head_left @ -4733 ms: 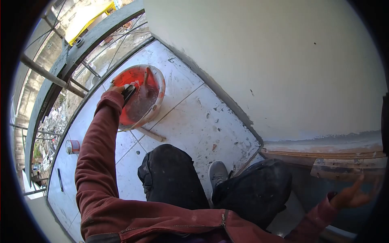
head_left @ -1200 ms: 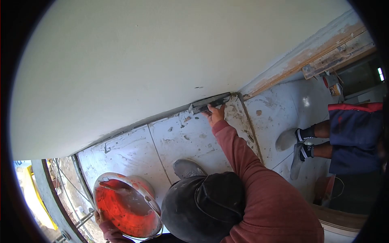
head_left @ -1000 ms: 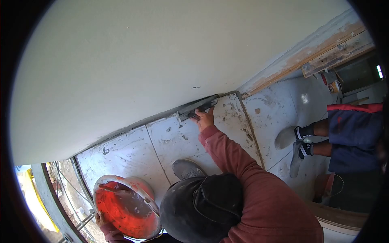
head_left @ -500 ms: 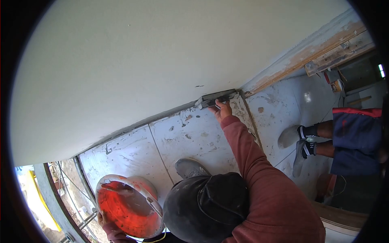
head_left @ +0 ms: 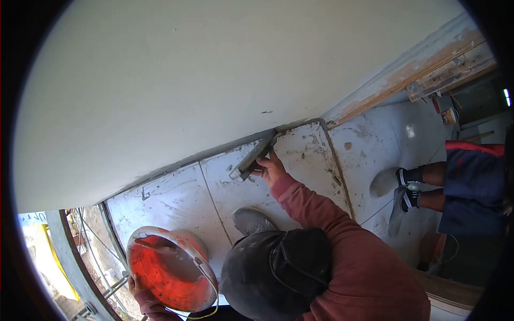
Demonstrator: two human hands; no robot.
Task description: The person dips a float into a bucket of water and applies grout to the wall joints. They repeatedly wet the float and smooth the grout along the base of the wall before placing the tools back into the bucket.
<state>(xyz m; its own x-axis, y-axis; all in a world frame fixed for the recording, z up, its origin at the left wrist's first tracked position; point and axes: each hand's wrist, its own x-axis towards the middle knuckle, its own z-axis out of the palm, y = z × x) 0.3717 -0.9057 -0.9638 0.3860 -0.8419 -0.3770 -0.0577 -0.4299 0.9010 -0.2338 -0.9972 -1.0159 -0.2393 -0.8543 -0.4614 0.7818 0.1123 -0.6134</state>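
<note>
My right hand, at the end of a maroon sleeve, is closed round a grey, mortar-smeared plastering trowel. The trowel's far end touches the foot of the pale wall, where a dark grey strip of mortar runs along the floor. At lower left, my left hand grips the side of an orange bucket, tilted so its inside shows, with greyish residue and a tool partly visible in it. A black cap covers part of the view below.
Smudged white floor tiles lie along the wall. Another person in dark shorts stands at right, with grey shoes on the tiles. A wooden frame edges the wall's far end. A metal-framed opening is at lower left.
My right hand has drawn the trowel left from the wall's corner, and the trowel has turned from lying along the wall to pointing away from it. My left hand stays at the bucket.
</note>
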